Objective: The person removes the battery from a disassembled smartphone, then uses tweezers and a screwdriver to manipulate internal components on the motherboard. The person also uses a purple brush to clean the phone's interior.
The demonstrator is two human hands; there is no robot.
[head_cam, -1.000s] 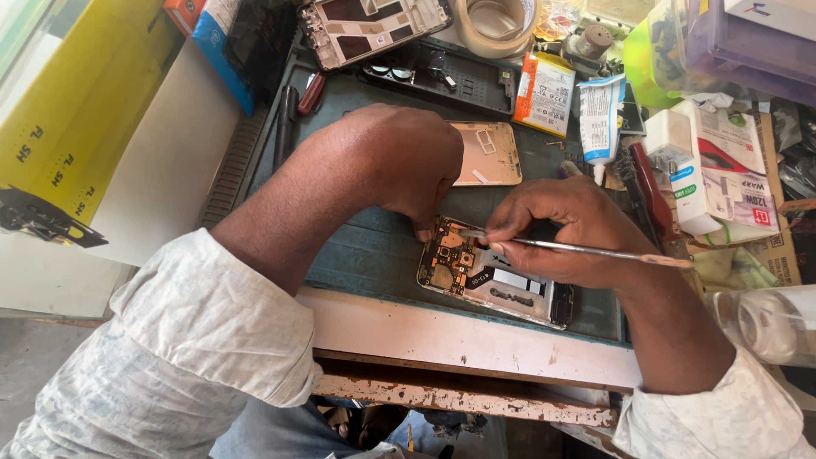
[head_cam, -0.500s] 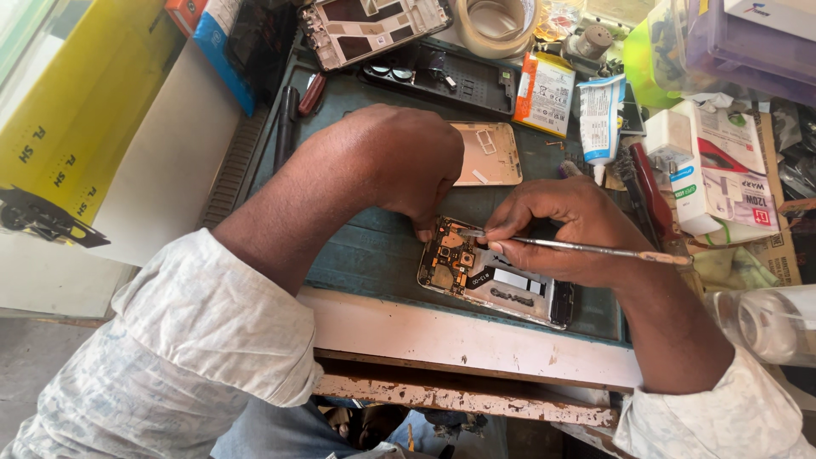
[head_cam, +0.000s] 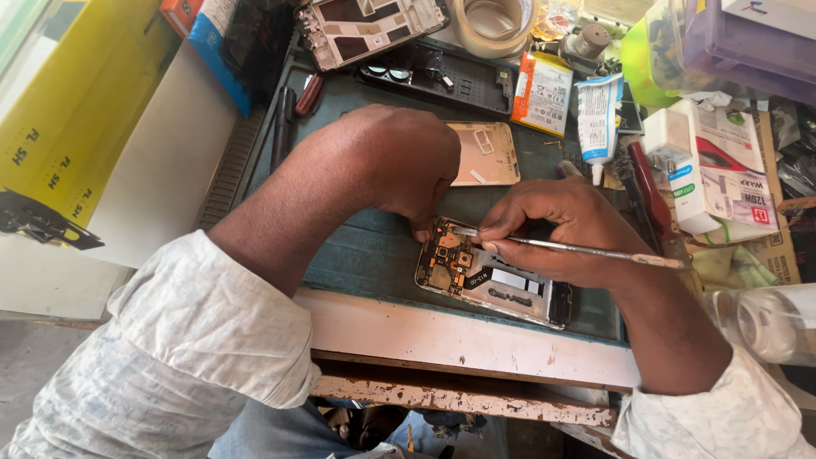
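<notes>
Nearest us, we are steadying the opened phone (head_cam: 493,279) on the teal work mat (head_cam: 365,255) by the bench's front edge. Our left hand (head_cam: 399,161) is curled down, fingertips pressing its top corner. Our right hand (head_cam: 557,229) is pinching thin metal tweezers (head_cam: 578,248), tip touching the coppery circuit board. We are judging that light, flat pressure and a braced wrist are serving best here, as the parts look small and brittle. Farther back are lying a matte gold back cover (head_cam: 486,153), a glossy white tube (head_cam: 597,119) and a tape roll (head_cam: 493,24).
</notes>
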